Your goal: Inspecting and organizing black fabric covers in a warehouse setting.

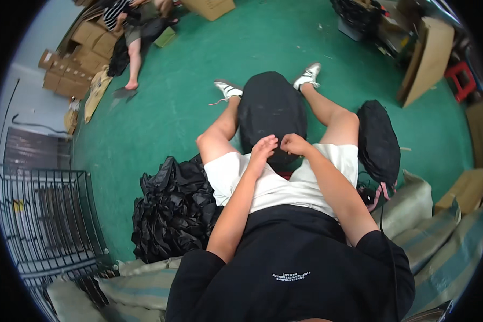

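Observation:
A large black oval fabric bag [272, 110] stands on the floor between my legs, its near end close to my lap. My left hand [263, 149] is over that near end, its fingers stretched out and nothing seen in it. Just to its right, my right hand [294, 144] is closed, thumb and fingers brought together over the bag; anything between them is too small to make out. A narrow gap separates the two hands. Part of the bag's near end is hidden by the hands and forearms.
A heap of crumpled black fabric [172, 206] lies to my left, and a second black oval bag [378, 140] to my right. Woven sacks [451, 241] are behind me. A wire cage [51, 220] stands at left. Another person [131, 37] sits by cardboard boxes [72, 72].

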Demonstrator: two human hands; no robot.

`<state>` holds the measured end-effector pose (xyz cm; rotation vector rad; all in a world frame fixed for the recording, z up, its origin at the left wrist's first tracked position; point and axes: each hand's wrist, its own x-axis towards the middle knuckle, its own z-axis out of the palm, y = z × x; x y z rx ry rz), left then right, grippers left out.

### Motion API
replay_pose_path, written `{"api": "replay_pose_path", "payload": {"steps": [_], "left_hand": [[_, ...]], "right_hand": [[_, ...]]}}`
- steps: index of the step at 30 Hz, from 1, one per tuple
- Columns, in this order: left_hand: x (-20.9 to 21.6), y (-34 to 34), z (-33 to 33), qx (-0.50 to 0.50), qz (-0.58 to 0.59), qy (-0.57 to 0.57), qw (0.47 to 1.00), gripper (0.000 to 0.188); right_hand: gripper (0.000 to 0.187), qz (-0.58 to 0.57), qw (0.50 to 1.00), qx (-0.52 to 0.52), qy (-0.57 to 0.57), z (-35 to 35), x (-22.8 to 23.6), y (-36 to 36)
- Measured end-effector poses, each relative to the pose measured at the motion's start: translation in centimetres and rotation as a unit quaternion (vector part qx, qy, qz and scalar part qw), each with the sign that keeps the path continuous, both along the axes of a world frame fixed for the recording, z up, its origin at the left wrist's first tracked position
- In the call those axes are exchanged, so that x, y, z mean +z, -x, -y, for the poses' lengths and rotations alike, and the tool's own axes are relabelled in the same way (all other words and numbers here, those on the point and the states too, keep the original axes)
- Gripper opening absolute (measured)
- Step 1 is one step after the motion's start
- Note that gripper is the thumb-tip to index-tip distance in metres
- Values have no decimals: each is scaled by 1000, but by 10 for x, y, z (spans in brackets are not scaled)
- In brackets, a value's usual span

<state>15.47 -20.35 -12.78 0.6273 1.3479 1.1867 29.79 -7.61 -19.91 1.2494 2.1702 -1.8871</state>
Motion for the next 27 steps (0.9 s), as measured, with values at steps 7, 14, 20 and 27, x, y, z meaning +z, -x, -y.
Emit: {"api": "replay_pose_path", "payload": {"steps": [7,14,20,27], "left_hand": [[33,26,18,32,449,-174,876,76],[36,25,11,-5,502,-185,845,92],[40,19,11,-30,521,-194,830,96],[39,19,13,-51,541,-187,818,88]], "right_hand": [[20,-231,911,-4,343,30,47,34],[22,-195,914,-21,355,25,51,25],[21,-235,897,-79,366,32,53,26],[22,-212,921,-65,320,32,67,24]]}}
